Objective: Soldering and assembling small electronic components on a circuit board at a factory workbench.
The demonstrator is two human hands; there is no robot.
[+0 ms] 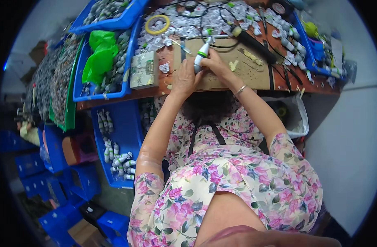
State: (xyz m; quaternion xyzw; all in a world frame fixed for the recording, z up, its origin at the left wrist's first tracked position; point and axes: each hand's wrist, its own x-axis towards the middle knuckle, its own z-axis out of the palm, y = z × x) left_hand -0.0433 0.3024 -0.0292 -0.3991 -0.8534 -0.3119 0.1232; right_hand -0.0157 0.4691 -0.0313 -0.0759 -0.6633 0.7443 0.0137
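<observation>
At the near edge of the workbench, both my hands are closed round a bottle-shaped piece (203, 50), white above and grey below with a green band and a narrow tip. Its tip points away from me. My left hand (185, 77) grips the grey lower end from the left. From the other side, my right hand (216, 65) wraps its fingers against the piece. Under them lies a brown cardboard sheet (250, 78) with yellowish scraps. A black cylindrical tool (254, 44) with a cable lies to the right of my hands.
Many small white parts (180, 20) cover the back of the bench, with a yellow tape roll (157, 24) on them. Left are a pale box (143, 70) and a blue bin (100, 98) of grey parts. A lower blue tray (126, 123) holds several finished-looking bottle shapes. Pliers (288, 78) lie right.
</observation>
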